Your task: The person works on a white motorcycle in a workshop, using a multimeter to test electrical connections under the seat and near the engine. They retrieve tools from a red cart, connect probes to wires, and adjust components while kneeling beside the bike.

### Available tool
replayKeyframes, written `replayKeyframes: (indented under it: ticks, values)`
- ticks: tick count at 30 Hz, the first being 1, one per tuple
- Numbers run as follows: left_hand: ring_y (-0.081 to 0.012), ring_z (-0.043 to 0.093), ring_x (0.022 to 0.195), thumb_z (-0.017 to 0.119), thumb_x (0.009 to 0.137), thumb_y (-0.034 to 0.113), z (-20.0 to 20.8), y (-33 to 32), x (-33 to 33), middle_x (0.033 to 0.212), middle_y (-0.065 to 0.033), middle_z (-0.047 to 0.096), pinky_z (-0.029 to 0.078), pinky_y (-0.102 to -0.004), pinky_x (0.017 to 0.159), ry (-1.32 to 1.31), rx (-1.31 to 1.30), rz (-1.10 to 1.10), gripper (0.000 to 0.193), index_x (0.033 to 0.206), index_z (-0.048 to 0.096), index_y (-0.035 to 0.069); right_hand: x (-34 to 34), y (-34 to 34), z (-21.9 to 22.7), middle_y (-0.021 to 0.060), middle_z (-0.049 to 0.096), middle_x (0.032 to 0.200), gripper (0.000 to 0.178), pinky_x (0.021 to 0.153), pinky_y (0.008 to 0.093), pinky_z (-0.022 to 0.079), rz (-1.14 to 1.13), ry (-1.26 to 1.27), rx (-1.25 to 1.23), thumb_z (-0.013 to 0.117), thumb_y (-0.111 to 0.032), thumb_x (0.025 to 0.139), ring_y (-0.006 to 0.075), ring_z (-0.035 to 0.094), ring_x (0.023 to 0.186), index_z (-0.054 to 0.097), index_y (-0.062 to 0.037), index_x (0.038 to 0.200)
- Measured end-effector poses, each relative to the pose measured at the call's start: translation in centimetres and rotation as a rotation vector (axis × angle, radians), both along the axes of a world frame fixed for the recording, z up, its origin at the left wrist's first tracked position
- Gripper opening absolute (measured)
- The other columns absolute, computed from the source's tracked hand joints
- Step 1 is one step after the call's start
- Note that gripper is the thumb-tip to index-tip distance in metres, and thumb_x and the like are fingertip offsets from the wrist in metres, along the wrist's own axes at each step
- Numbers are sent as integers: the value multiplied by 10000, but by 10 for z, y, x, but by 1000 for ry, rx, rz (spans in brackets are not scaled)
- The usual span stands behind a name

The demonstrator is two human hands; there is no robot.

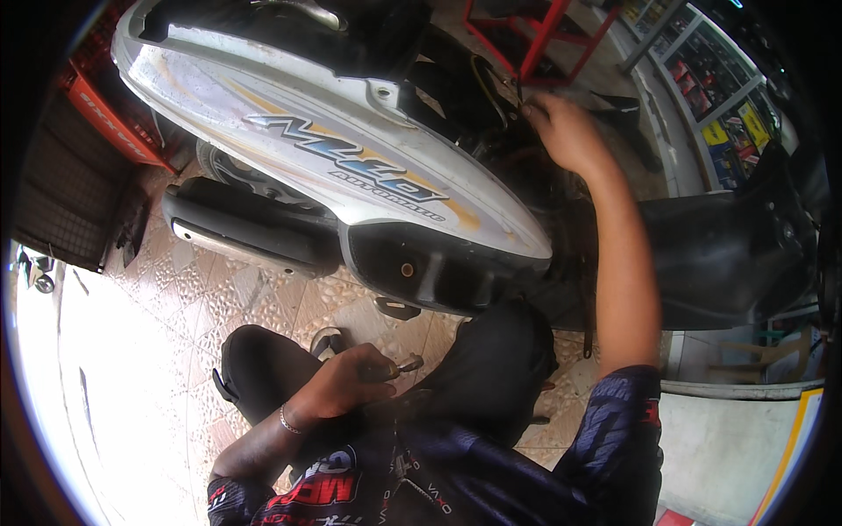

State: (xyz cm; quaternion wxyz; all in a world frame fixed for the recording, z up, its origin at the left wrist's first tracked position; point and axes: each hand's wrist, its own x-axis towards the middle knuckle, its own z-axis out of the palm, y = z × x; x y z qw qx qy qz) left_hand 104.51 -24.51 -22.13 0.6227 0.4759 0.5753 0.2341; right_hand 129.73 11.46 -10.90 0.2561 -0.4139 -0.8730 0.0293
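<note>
A scooter with a white side panel (351,149), decorated in blue and yellow, fills the upper middle of the view. In front of my lap, my left hand (351,381) is closed round a small tool with a dark handle and a metal end (410,363); its exact kind cannot be made out. My right hand (566,131) reaches past the panel's narrow end to the exposed dark frame and cables (491,96). Its fingers are curled and pressed together at a thin dark part there, whose kind I cannot tell.
The scooter's black footboard (421,263) lies close to my knees, and its black front section (728,254) extends right. A red metal stand (539,39) is beyond it. Orange rack (114,123) at left; glass display case (719,79) at far right. The floor (263,298) is patterned tile.
</note>
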Motion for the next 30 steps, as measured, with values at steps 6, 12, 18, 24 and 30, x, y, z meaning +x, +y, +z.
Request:
replayKeyframes:
  ticks: [6,12,18,24,30]
  values:
    - [-180,645,1090,811,842,195,1,4,2,1122,-91,690,499,-315,958,-5,-31,9,375,1134,657,17,6,31,-14,224,681,1071,237,893,462,508,275,-231,-83,648,-122,886,402,635,1049,698,-6,1087]
    - [-186,650,1096,815,837,203,-3,7,-1,1125,-97,692,502,-319,953,6,-19,6,380,1133,660,21,6,42,-26,224,682,1091,293,918,457,507,319,-242,-79,632,-85,879,402,633,1066,676,-6,1158]
    - [-193,661,1085,819,831,217,-6,8,-1,1123,-103,698,507,-325,947,-11,-25,7,382,1128,664,33,5,42,-24,229,682,1111,309,921,457,513,303,-221,-109,626,-52,865,404,638,1074,671,-7,1167]
    - [-186,663,1077,822,827,211,-9,7,-1,1123,-98,700,511,-322,940,-13,-20,17,388,1127,657,30,3,44,-21,220,685,1110,317,923,457,514,303,-287,-73,625,-39,854,401,638,1078,674,-12,1166]
    - [-174,662,1073,828,827,194,-8,7,-1,1119,-89,700,514,-311,933,-40,-22,19,383,1118,646,23,2,45,-15,211,690,1091,308,912,455,518,336,-297,-52,635,-19,824,401,643,1058,689,-14,1128]
